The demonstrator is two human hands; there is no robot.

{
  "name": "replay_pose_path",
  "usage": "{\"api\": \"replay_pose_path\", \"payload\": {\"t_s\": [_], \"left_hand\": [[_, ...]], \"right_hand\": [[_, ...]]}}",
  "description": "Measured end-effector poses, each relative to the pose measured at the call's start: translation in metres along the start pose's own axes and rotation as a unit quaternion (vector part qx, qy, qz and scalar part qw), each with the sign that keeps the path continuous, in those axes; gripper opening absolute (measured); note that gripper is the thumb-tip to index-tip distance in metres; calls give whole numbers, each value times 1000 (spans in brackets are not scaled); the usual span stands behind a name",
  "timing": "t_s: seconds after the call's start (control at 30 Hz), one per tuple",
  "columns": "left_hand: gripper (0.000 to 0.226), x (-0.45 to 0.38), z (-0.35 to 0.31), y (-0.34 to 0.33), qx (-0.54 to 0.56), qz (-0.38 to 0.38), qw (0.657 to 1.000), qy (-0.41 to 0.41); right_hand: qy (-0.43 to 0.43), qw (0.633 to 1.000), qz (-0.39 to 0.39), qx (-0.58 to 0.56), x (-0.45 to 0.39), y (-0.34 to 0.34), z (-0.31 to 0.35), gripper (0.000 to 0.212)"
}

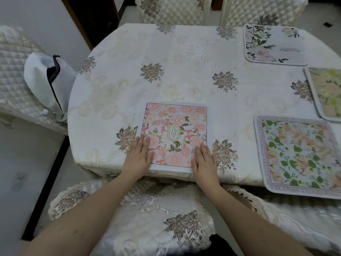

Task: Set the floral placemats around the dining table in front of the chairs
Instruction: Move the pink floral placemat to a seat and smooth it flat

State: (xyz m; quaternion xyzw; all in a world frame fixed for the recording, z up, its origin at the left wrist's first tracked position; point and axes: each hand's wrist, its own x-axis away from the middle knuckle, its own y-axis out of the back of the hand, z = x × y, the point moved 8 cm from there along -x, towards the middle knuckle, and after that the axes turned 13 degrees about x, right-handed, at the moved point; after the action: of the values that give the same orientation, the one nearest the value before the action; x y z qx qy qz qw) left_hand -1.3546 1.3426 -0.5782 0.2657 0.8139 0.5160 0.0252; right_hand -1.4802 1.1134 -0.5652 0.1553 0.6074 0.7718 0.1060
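white bag (46, 80) on left chair (13, 74)

Pink floral placemat (175, 133), flat at near table edge; green-leaf placemat (299, 156) right of it; yellow-peach placemat (326, 93) and white rose placemat (273, 45) beyond.

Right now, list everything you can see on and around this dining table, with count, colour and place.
pink Garden placemat: one, pink floral, near table edge under both hands.
other floral placemats: three, right side; green-leaf one near, yellow-peach one at right edge, white one far.
tablecloth: one, cream with brown embroidered flowers, covering the table.
chairs: four, cream quilted covers; near, left, two far.
white cloth: one, dark-trimmed, on left chair.
left hand: flat on mat's left corner.
right hand: flat on mat's right corner.
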Motion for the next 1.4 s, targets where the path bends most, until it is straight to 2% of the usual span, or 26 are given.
{"api": "replay_pose_path", "payload": {"t_s": [0.17, 0.3, 0.43, 0.63, 0.7, 0.8, 0.97, 1.07, 1.2, 1.3, 1.4], "left_hand": [[71, 1, -1, 2, 9, -8, 1000, -15], [68, 3, -1, -2, -15, 7, 1000, -9], [72, 2, 13, 10, -60, 32, 997, -44], [81, 1, 50, 50, -128, 48, 989, -59], [83, -3, 39, 60, -119, 36, 991, -58], [87, -5, 14, 75, -77, 29, 996, -31], [88, 12, -28, 77, -116, 51, 990, -67], [87, 20, -38, 78, -115, 56, 989, -74], [82, 28, -80, 90, -102, 35, 988, -110], [89, 28, -122, 92, -99, 50, 984, -139], [82, 29, -161, 85, -102, 65, 979, -163]], "right_hand": [[-14, 1000, 14, -9, 4, -1, 1, 57], [-7, 996, 41, 80, 6, -4, 3, 63], [3, 988, 68, 135, 7, -3, -3, 61], [-40, 981, 99, 164, 11, 14, -19, 79], [-55, 984, 91, 142, 7, 29, -4, 80], [-42, 988, 96, 115, 0, 51, 27, 58], [-9, 990, 87, 114, 12, 75, 56, 57], [-20, 989, 88, 114, 21, 85, 55, 60], [-18, 987, 70, 144, 31, 106, 44, 79], [-23, 982, 45, 181, 39, 125, 24, 72], [-46, 983, 33, 173, 48, 139, -6, 67]]}}
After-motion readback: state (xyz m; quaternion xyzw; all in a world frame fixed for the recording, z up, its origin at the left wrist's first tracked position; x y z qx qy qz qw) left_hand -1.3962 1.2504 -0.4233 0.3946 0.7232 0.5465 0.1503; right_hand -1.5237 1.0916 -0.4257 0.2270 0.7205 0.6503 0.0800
